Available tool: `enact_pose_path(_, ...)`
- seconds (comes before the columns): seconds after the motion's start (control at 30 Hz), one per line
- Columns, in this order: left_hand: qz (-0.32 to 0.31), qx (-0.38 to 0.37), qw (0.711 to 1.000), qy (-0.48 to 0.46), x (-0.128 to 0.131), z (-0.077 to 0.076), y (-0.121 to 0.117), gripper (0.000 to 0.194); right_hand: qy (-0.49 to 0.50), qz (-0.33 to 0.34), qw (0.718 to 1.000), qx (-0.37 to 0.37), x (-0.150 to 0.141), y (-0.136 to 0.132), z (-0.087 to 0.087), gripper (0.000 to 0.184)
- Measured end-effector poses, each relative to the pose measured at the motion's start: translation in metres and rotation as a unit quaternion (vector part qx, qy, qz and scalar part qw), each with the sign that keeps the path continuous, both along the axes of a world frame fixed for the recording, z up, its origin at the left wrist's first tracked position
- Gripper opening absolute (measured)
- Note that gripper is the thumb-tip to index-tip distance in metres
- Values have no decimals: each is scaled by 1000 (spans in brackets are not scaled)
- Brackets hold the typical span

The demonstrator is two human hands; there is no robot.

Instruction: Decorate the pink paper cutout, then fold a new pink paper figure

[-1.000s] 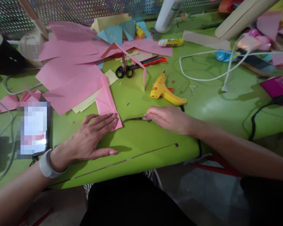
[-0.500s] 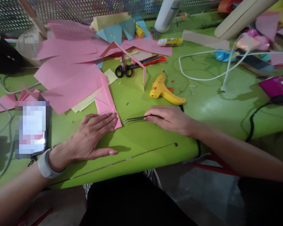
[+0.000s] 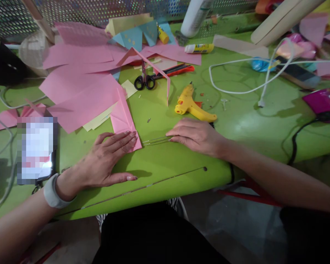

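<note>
My left hand (image 3: 111,157) lies flat across the lower end of a folded pink paper strip (image 3: 126,112), pressing it against the table. Its fingers are stretched out and the thumb is spread away from them. Between the fingers and thumb of my right hand (image 3: 199,135) is a pair of thin metal tweezers (image 3: 156,140), pointing left. Their tips come up to the right edge of the pink strip, near its bottom corner; whether they touch or enter a fold I cannot tell. A yellow glue gun (image 3: 191,104) rests just beyond my right hand.
Pink paper sheets (image 3: 79,88) spread over the back left. Black-handled scissors (image 3: 144,81) and a glue stick (image 3: 199,48) lie further back. At the left is a phone (image 3: 37,150), on the right a white cable (image 3: 233,91) and a purple box (image 3: 323,104). The green table's edge (image 3: 165,198) faces me.
My right hand has shifted slightly up and left, and its grip on the tweezers has turned. My left hand and the pink strip stay in place.
</note>
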State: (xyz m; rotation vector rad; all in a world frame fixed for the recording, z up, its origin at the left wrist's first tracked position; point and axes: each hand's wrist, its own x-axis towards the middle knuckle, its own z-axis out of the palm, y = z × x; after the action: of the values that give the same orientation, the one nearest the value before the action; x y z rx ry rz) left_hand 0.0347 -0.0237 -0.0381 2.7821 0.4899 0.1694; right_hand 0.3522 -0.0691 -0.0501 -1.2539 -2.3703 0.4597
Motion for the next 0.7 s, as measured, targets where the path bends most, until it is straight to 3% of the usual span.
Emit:
enact_pose_path(0.23,0,1,1000,5,0,1,1,87,-39,-24,998,34,-5,-1,-4,34)
enact_pose_path(0.4,-4,8,1000,5,1,1,1,86,8,-16,999,27,-4,-2,-6,34)
enact_pose_path(0.7,1,3,1000,15,1,3,0,86,91,-9,991,-101,-5,-3,3,30)
